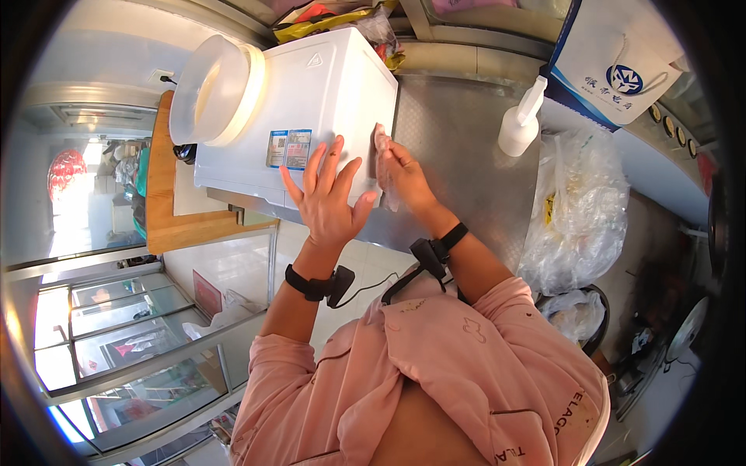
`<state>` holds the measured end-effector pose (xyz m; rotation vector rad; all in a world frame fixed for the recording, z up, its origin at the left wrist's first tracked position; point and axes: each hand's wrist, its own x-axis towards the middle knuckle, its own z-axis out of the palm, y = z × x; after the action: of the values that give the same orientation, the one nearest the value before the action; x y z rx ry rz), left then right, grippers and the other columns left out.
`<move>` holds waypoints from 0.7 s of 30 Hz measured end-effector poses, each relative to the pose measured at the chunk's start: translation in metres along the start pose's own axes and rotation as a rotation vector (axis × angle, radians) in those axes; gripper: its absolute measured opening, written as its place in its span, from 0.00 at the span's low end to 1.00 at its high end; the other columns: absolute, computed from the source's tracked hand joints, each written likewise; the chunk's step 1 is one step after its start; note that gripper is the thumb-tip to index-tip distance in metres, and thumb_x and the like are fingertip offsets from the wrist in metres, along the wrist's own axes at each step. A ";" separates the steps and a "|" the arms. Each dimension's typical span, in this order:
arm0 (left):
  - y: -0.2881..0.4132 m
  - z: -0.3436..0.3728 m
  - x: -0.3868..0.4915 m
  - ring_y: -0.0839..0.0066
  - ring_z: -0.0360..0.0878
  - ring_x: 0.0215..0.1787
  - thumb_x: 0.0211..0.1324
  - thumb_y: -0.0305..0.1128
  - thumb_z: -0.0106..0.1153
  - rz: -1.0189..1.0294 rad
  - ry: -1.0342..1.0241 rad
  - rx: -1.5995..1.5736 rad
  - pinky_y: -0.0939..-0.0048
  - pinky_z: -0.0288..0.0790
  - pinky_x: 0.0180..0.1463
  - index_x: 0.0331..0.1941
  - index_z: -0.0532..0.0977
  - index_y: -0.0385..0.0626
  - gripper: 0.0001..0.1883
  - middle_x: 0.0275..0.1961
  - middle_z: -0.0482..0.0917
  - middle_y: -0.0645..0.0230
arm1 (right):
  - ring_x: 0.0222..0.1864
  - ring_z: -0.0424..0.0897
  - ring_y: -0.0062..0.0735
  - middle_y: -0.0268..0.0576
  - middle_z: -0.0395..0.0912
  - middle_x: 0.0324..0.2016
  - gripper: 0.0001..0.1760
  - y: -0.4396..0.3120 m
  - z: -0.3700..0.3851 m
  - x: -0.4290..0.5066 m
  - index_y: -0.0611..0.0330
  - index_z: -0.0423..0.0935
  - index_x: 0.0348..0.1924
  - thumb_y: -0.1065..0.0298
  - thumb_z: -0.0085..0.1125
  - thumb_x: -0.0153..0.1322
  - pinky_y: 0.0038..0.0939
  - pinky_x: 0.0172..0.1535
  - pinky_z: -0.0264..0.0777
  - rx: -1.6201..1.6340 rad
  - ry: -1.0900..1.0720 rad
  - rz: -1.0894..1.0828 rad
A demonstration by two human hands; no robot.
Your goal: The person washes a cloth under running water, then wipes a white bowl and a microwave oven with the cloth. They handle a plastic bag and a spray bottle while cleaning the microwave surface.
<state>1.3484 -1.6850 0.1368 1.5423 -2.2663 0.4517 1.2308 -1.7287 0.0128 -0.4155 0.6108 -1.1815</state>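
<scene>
A white box-shaped appliance (291, 87) stands on a metal tabletop (466, 157), with a blue-edged label (289, 149) on the side facing me. My left hand (327, 195) lies against that side, fingers spread and holding nothing. Pinched in my right hand (406, 175) is a thin, pale, crumpled cloth (386, 169), pressed at the appliance's right-hand edge. To the right of it a white spray bottle (520, 125) stands upright on the metal surface. Two round translucent plastic containers (207, 87) rest on the appliance's left part.
A white and blue paper bag (612, 64) stands at the back right. Bundled clear plastic bags (574, 209) hang beside the table's right edge. At the left is a wooden board or tabletop (160, 204). Glass-fronted cabinets (134, 338) stand at the lower left.
</scene>
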 end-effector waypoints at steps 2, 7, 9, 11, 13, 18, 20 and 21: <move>0.000 -0.002 -0.001 0.65 0.65 0.68 0.61 0.57 0.50 0.005 -0.007 -0.016 0.37 0.26 0.74 0.43 0.82 0.52 0.23 0.65 0.74 0.68 | 0.29 0.74 0.19 0.27 0.74 0.33 0.11 -0.016 0.002 -0.007 0.56 0.73 0.52 0.69 0.45 0.79 0.19 0.34 0.68 0.536 -0.073 0.105; -0.002 -0.012 -0.004 0.67 0.66 0.58 0.58 0.64 0.52 0.164 -0.037 0.006 0.35 0.31 0.73 0.38 0.82 0.52 0.27 0.57 0.76 0.70 | 0.31 0.76 0.20 0.34 0.80 0.45 0.15 -0.049 -0.012 -0.029 0.61 0.76 0.55 0.69 0.49 0.78 0.23 0.35 0.72 0.134 -0.125 -0.007; 0.002 -0.014 -0.005 0.67 0.66 0.55 0.56 0.66 0.53 0.238 -0.038 -0.031 0.33 0.34 0.72 0.35 0.81 0.52 0.28 0.56 0.76 0.71 | 0.32 0.77 0.21 0.37 0.81 0.47 0.15 -0.062 -0.016 -0.040 0.61 0.77 0.56 0.70 0.49 0.78 0.24 0.35 0.72 0.121 -0.120 -0.069; 0.007 -0.017 -0.007 0.68 0.66 0.53 0.55 0.68 0.53 0.320 -0.021 -0.093 0.31 0.38 0.70 0.31 0.81 0.52 0.29 0.55 0.76 0.72 | 0.32 0.76 0.22 0.37 0.78 0.50 0.15 -0.075 -0.016 -0.052 0.62 0.78 0.55 0.70 0.51 0.77 0.25 0.34 0.72 0.024 -0.207 -0.137; 0.014 -0.019 -0.006 0.68 0.66 0.53 0.54 0.69 0.54 0.338 -0.035 -0.161 0.32 0.39 0.70 0.30 0.80 0.52 0.29 0.53 0.75 0.72 | 0.32 0.76 0.23 0.38 0.75 0.54 0.14 -0.088 -0.014 -0.065 0.63 0.79 0.54 0.71 0.52 0.77 0.26 0.33 0.72 -0.067 -0.289 -0.210; 0.033 -0.023 -0.002 0.67 0.67 0.51 0.54 0.69 0.54 0.383 -0.046 -0.307 0.34 0.40 0.70 0.27 0.80 0.52 0.29 0.49 0.74 0.73 | 0.35 0.76 0.23 0.36 0.70 0.57 0.14 -0.110 -0.006 -0.091 0.64 0.79 0.53 0.73 0.59 0.74 0.26 0.33 0.71 -0.186 -0.352 -0.176; 0.040 -0.024 -0.001 0.67 0.67 0.51 0.54 0.69 0.54 0.400 -0.030 -0.346 0.35 0.40 0.71 0.27 0.80 0.53 0.29 0.48 0.74 0.72 | 0.37 0.76 0.23 0.36 0.70 0.55 0.15 -0.114 -0.004 -0.098 0.64 0.79 0.53 0.74 0.61 0.73 0.25 0.34 0.72 -0.236 -0.367 -0.204; 0.044 -0.024 -0.001 0.67 0.67 0.50 0.54 0.68 0.54 0.408 -0.027 -0.364 0.36 0.40 0.71 0.27 0.80 0.53 0.28 0.48 0.74 0.72 | 0.38 0.76 0.22 0.36 0.70 0.54 0.15 -0.115 -0.004 -0.101 0.65 0.79 0.53 0.75 0.61 0.73 0.25 0.35 0.72 -0.265 -0.371 -0.222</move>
<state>1.3104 -1.6575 0.1548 0.9188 -2.5144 0.1065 1.1193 -1.6720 0.1014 -0.9242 0.4039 -1.1961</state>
